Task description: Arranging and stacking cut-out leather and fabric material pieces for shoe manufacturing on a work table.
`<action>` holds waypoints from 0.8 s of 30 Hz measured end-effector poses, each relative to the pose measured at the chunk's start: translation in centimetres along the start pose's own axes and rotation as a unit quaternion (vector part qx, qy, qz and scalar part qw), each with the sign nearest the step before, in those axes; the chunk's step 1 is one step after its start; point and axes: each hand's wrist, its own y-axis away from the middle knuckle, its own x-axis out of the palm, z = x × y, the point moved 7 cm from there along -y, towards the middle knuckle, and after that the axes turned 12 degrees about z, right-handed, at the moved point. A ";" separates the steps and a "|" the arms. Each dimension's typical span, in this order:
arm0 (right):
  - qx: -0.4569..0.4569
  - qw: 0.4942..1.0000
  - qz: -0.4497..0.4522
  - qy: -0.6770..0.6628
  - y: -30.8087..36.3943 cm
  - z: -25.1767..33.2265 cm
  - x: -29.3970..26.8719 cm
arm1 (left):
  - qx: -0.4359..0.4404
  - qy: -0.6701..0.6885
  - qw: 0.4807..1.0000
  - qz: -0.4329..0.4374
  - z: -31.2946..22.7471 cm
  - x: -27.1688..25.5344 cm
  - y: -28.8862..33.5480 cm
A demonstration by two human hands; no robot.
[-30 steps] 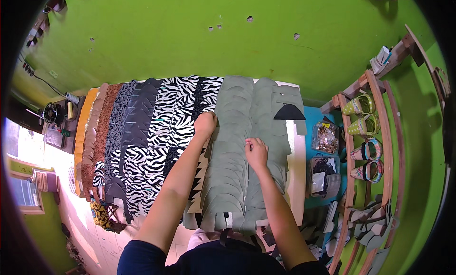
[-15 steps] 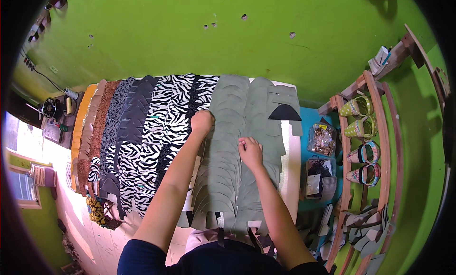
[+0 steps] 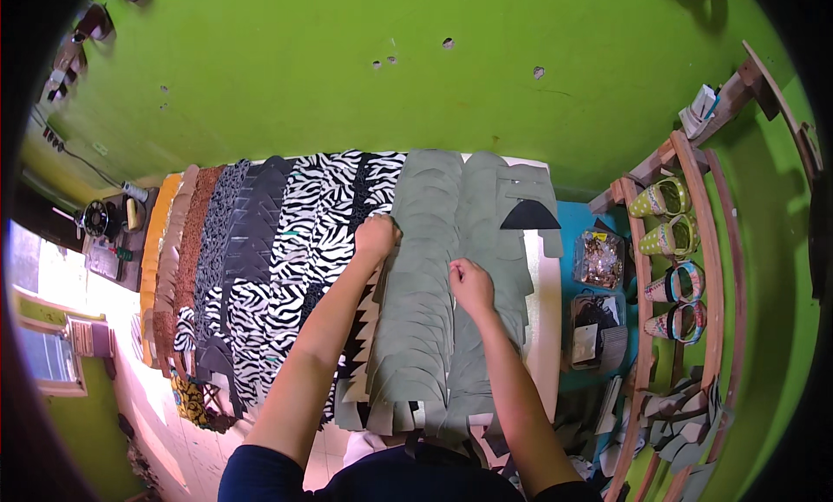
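Overlapping grey-green pieces of sheet material with curved edges [image 3: 419, 285] lie in long columns across the middle of the table. My left hand [image 3: 377, 237] is closed at the left edge of these columns, beside the zebra-print pieces [image 3: 334, 209]. Its fingertips are hidden, so what it grips cannot be made out. Lower and to the right, my right hand [image 3: 471, 285] has its fingers curled together over the grey-green pieces; anything in them is too small or hidden to tell. A black half-round piece [image 3: 530, 216] lies on the grey-green ones at the far right.
Rows of dark grey [image 3: 257, 216], brown [image 3: 200, 233] and yellow pieces [image 3: 156, 250] cover the table's left. At right, clear plastic boxes of small parts [image 3: 599, 261] stand on a blue surface, beside a wooden rack [image 3: 705, 242] with several shoes. A green wall [image 3: 286, 68] rises behind.
My right hand's fingers have drawn closer together. My left hand stays at the column's edge, and more of a dark and beige jagged strip shows below it. The whole view has shifted slightly.
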 end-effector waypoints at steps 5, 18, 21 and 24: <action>0.028 0.997 -0.069 0.018 -2.7 2.1 -1.7 | 0.042 0.028 0.997 -0.057 -0.1 -3.0 -1.0; -0.004 0.966 -0.052 0.253 -13.2 5.5 0.8 | 0.090 0.204 0.974 -0.047 -0.5 -2.7 -8.1; 0.008 0.963 -0.033 0.269 -13.2 5.7 2.1 | 0.032 0.250 0.966 -0.055 0.7 -2.6 -8.5; 0.000 0.965 -0.038 0.261 -13.0 5.8 2.6 | 0.016 0.264 0.964 -0.013 1.0 -2.3 -9.0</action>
